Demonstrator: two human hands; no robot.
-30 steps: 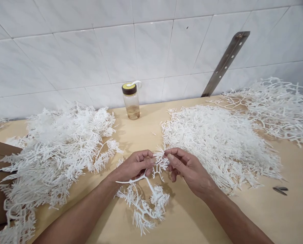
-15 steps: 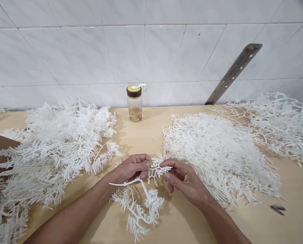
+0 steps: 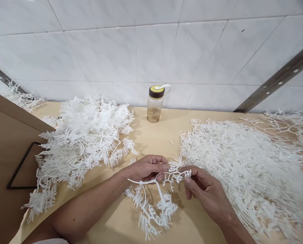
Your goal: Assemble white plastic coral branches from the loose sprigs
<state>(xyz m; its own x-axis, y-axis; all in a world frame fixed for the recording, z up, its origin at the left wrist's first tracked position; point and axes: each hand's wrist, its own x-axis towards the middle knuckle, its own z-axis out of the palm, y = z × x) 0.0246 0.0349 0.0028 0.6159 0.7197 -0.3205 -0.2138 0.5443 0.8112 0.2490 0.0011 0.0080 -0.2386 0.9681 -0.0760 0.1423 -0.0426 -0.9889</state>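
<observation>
So there's one white branchy sprig [image 3: 166, 205] held over the desk [image 3: 151, 135], between two big white heaps, the left heap [image 3: 85, 135] and the right heap [image 3: 238, 162]. The left hand [image 3: 150, 169] has its fingers pinched on it, while the right hand [image 3: 207, 193] has thumb and forefinger nearly together at its tip, though tbh I can't tell if they're gripping or just touching. Also counting one bottle [image 3: 155, 105] with a yellow-and-black lid near the wall [image 3: 110, 54], two metal strips [image 3: 278, 81] and one brown panel [image 3: 8, 135] at left.
</observation>
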